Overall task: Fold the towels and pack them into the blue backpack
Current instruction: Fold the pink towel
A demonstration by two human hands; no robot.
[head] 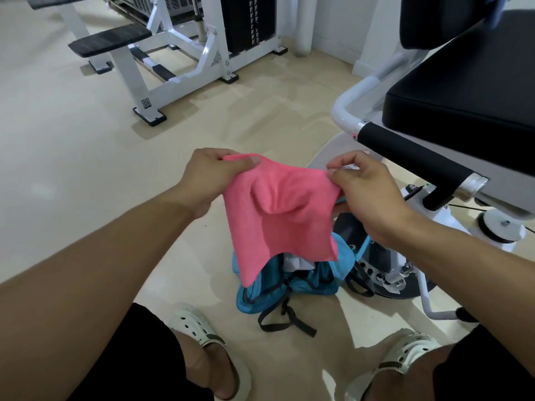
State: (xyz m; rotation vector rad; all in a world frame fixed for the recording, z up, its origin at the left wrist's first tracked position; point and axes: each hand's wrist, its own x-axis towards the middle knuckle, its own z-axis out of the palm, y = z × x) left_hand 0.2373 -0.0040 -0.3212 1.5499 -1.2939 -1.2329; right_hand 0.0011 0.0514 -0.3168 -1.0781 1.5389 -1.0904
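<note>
Both hands (208,180) (367,195) pinch pink towel (278,215) above blue backpack (315,280).

You have one pink towel (278,209), pinched by your two hands, left (208,180) and right (367,195). Near you: one blue backpack (324,279), two white clogs (199,328). Far left stand two black benches (110,43).
</note>
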